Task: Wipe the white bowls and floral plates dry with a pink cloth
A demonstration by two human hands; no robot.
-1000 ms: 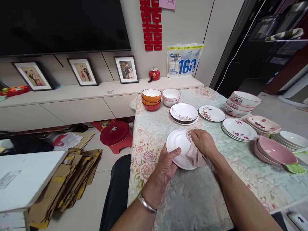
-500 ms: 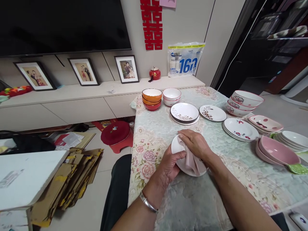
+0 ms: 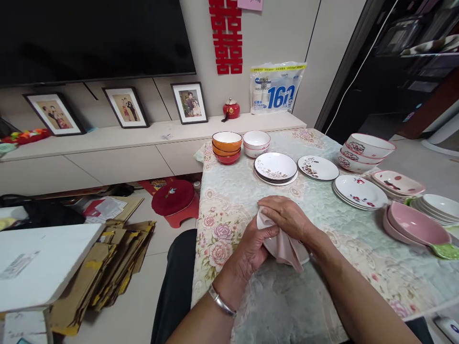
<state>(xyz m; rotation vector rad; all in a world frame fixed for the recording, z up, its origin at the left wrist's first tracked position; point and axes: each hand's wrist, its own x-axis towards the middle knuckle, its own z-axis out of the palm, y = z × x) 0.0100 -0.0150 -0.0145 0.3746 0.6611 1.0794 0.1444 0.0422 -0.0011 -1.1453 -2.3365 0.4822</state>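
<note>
Bright, even indoor light; edges bend outward.

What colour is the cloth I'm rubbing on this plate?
Pale pink; the cloth lies under the right hand on the white plate, seen in the head view.

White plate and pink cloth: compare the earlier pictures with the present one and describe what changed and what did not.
The right hand has slid the pink cloth leftward across the white plate, so the cloth now covers nearly all of it. The left hand still grips the plate's near-left edge. The bowls and plate stacks on the table have not moved.
</note>
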